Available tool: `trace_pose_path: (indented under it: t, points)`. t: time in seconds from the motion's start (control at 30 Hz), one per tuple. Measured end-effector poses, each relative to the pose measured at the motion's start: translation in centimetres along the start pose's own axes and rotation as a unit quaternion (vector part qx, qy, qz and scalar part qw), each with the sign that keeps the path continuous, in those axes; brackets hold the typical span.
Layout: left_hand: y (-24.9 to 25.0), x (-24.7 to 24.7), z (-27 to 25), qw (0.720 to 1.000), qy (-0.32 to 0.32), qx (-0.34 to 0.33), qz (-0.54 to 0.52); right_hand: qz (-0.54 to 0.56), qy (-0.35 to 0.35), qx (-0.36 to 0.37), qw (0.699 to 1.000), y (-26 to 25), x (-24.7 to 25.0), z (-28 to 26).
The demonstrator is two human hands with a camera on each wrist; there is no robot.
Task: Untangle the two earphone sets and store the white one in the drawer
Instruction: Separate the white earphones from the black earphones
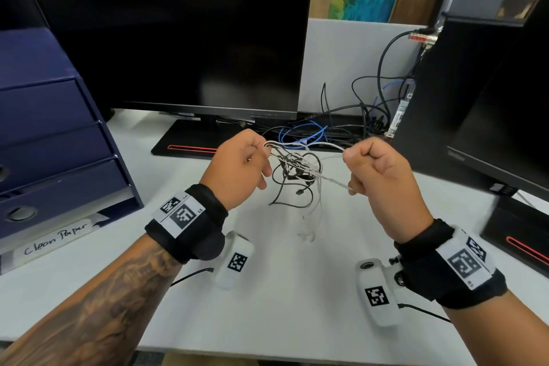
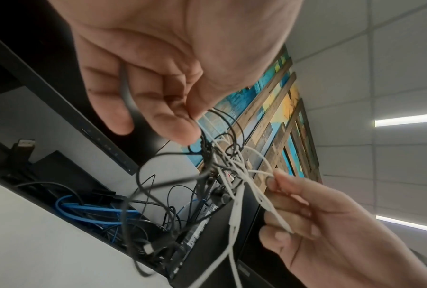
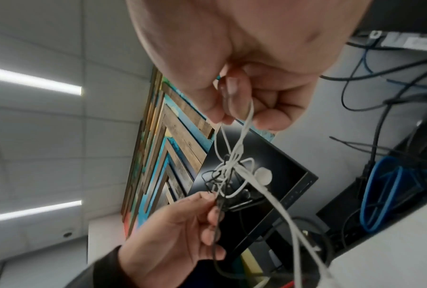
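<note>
A knot of white earphones [image 1: 325, 145] and black earphones [image 1: 279, 184] hangs above the white desk [image 1: 282, 291], loose ends trailing down to it. My left hand [image 1: 266, 153] pinches the left side of the tangle, where black cable [image 2: 138, 175] and white cable [image 2: 256, 155] meet at its fingertips [image 2: 182, 132]. My right hand [image 1: 350, 157] grips white strands on the right side, its fingers [image 3: 232, 91] curled round them. A white earbud [image 3: 264, 175] sits in the knot. The dark blue drawer unit [image 1: 50, 134] stands at the left, its drawers closed.
A black monitor [image 1: 178, 30] stands behind the hands, its base [image 1: 190, 140] on the desk. A second monitor [image 1: 505, 116] is at the right. Blue and black cables [image 1: 309, 131] lie behind the tangle. A tray labelled "Clean Paper" [image 1: 56, 238] sits under the drawers.
</note>
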State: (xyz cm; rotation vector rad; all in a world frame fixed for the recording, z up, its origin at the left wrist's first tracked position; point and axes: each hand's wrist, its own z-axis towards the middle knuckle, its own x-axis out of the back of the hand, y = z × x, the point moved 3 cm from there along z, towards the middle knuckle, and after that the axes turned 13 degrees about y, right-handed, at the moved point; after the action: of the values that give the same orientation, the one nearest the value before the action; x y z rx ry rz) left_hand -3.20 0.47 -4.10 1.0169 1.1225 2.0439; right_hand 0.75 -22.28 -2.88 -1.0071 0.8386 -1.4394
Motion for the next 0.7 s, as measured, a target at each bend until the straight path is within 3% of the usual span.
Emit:
trace_pose_path:
  t: [0.13,0.3,0.43,0.7]
  points:
    - [0.7,-0.2,-0.3,0.996,0.017,0.018,-0.088,-0.088,-0.067,0.021,0.994,0.2,0.0,-0.2]
    - [1.2,-1.4,-1.1,0.989,-0.029,0.041,-0.14,-0.171,-0.142,0.03,0.975,0.8,-0.3,-0.5]
    - [1.3,-2.5,-1.9,0.98,-0.07,0.066,-0.177,-0.125,-0.136,0.012,0.983,1.1,-0.3,-0.3]
    - [0.7,-3.6,-2.7,0.979,-0.115,0.07,-0.151,-0.016,-0.162,-0.035,0.986,0.9,-0.9,-0.8]
